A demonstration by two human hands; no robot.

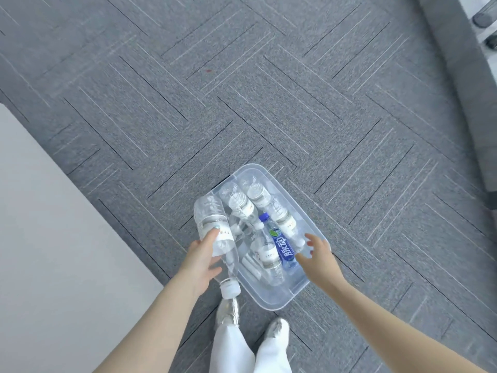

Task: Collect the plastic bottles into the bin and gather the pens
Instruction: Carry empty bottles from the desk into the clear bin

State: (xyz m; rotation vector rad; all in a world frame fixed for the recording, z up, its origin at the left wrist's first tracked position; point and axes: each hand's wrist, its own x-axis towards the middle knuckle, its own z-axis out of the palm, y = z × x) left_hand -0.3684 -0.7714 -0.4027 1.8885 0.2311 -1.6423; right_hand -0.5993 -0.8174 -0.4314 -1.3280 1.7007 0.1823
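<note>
A clear plastic bin [317,227] stands on the grey carpet in front of my feet. Several clear water bottles [238,203] lie in it, along with a blue-labelled bottle [282,244]. My left hand [200,261] grips another clear plastic bottle [213,224] over the bin's left rim, its white cap [230,288] pointing back toward me. Over the bin's right side hovers my right hand [318,255], fingers spread and empty, close to the blue-labelled bottle. No pens are recognisable.
A pale table surface [53,251] fills the lower left. A grey upholstered edge [457,76] and chair castors [484,18] sit at the upper right. My white trousers and silver shoes [277,329] are just below the bin.
</note>
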